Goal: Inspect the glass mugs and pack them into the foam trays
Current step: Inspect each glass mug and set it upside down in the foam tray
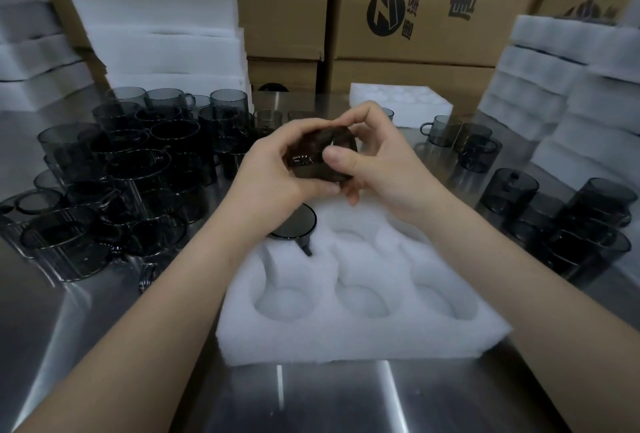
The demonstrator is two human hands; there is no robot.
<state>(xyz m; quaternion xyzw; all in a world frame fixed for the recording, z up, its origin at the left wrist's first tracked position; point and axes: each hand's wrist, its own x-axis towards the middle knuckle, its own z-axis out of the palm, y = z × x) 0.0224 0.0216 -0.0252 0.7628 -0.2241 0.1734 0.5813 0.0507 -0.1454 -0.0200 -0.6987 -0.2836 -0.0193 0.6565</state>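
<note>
L hand (277, 162) & R hand (377, 162) both clasp one mug (318, 155), 12 o'clock over foam tray (363, 339). I'd turn it slowly, check rim/handle, then seat beside packed mug (294, 225) at tray's 10 o'clock.

Dim light, streaky glare on the steel table (332, 394), wide-angle bending and soft edges.

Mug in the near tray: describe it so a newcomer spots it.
On the steel table, find the foam tray nearest the camera. The mug sits in its far-left pocket, below the left hand. It alone is seated in that tray; other mugs stand on the steel, plus the held mug.
</note>
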